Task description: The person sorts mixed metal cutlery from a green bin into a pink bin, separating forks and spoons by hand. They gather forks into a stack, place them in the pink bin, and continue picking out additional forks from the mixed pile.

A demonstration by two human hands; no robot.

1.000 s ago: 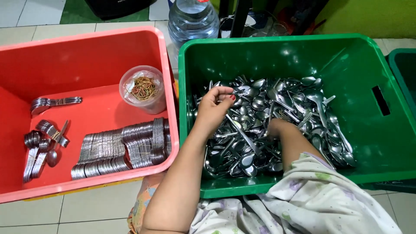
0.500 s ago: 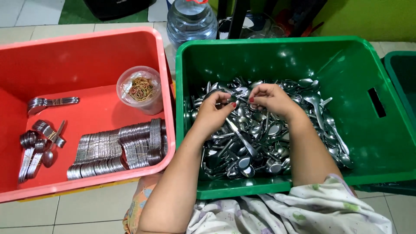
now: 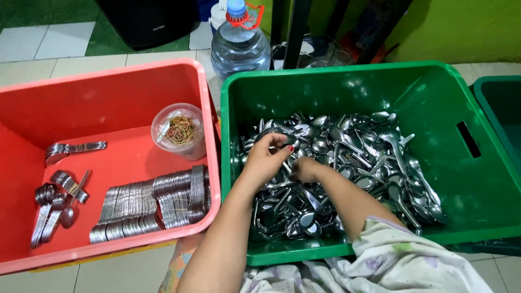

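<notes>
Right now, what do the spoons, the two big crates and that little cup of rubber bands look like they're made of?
Spoons: likely stainless steel, polished; silvery with bright highlights.
Green crate and red crate: moulded plastic, glossy; solid colour, rounded rims, soft sheen.
Cup: thin clear plastic; the bands, seemingly rubber, show through its wall.

Big heap of shiny metal spoons (image 3: 347, 163) lying jumbled every which way in the bottom of a green plastic crate (image 3: 347, 87). One spoon (image 3: 285, 142) is lifted just above the heap's left side, pinched at its end.
</notes>
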